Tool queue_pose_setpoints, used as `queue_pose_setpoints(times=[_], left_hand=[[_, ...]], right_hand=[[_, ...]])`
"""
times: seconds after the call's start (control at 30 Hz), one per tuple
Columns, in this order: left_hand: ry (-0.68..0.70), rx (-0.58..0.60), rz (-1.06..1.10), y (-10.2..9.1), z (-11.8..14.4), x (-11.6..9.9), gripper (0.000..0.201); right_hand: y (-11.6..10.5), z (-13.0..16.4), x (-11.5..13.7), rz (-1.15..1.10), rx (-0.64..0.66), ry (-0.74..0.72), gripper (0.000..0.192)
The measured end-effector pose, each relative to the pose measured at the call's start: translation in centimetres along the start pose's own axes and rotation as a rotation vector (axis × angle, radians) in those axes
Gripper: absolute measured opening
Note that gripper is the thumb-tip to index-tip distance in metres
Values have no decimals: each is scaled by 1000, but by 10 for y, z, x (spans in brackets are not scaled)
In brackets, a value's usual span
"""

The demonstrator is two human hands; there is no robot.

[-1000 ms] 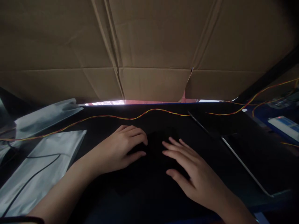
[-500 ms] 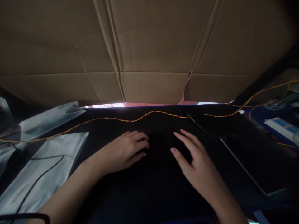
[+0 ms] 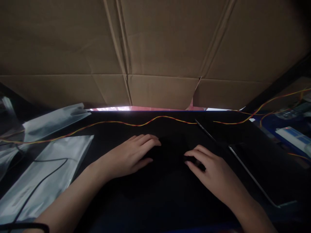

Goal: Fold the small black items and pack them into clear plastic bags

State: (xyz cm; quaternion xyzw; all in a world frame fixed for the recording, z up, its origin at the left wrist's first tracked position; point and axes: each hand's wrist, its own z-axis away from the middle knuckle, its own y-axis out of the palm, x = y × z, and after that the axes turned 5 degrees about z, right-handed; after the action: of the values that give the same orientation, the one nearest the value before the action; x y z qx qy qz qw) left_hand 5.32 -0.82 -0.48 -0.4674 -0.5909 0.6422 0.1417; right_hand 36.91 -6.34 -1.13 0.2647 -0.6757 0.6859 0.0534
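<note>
STEP: positioning a dark object, mid-tabletop, outline barely visible | left hand flat, fingers spread, at its left edge | right hand curled at its right edge; grasp unclear | NEXT: likely needs firm two-sided hold.

No text, label, brand or number could be read anywhere. The silver bag at the counter's left edge bore faint marks, too blurred to make out, and the cardboard behind was plain.
</note>
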Motion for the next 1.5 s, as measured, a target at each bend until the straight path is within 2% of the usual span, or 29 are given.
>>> queue_pose_setpoints(times=[0.07,0.13,0.23,0.33,0.4,0.47,0.57,0.67,0.77,0.87,0.93,1.0,1.1,1.2,1.3,1.4,1.47,1.5], left_hand=[[21,15,-36,0,0,0,63],[35,25,-81,2,0,0,71],[40,37,-116,5,-1,1,61],[42,58,-122,8,-1,0,47],[46,63,-131,9,-1,0,44],[45,60,-128,9,0,-1,44],[26,19,-31,5,0,-2,40],[-32,-134,125,-3,-1,-3,32],[-148,-338,220,-9,-2,-3,26],[-239,-454,262,-11,-2,0,26],[-267,-499,287,-10,-2,3,27],[-297,-542,313,-10,-2,7,28],[-323,-601,320,-14,-2,8,28],[-282,-596,289,-19,-2,3,23],[-214,-501,194,-21,-2,-5,24],[-246,-445,98,-18,-4,-7,28],[-312,-444,48,-15,-5,-4,31],[-355,-444,12,-15,-4,-1,32]], right_hand=[[4,0,-2,-26,-32,62,20],[10,2,-7,-103,-124,154,31],[17,5,-9,-228,-193,257,54],[21,5,-3,-266,-183,329,51],[23,1,2,-223,-197,418,50],[26,-6,6,-165,-177,448,45],[28,-18,11,-142,-169,386,23],[23,-22,24,-136,-332,328,8],[13,-17,48,-68,-536,125,11],[12,-10,80,-13,-634,-137,22],[22,-5,102,24,-588,-264,27],[39,-2,123,92,-451,-389,29],[61,3,141,99,-276,-464,22],[59,7,135,-196,-196,-454,17],[32,9,110,-473,-250,-390,27],[5,0,89,-468,-379,-272,25],[0,-12,83,-352,-313,-370,19],[4,-18,83,-272,-230,-482,16]])
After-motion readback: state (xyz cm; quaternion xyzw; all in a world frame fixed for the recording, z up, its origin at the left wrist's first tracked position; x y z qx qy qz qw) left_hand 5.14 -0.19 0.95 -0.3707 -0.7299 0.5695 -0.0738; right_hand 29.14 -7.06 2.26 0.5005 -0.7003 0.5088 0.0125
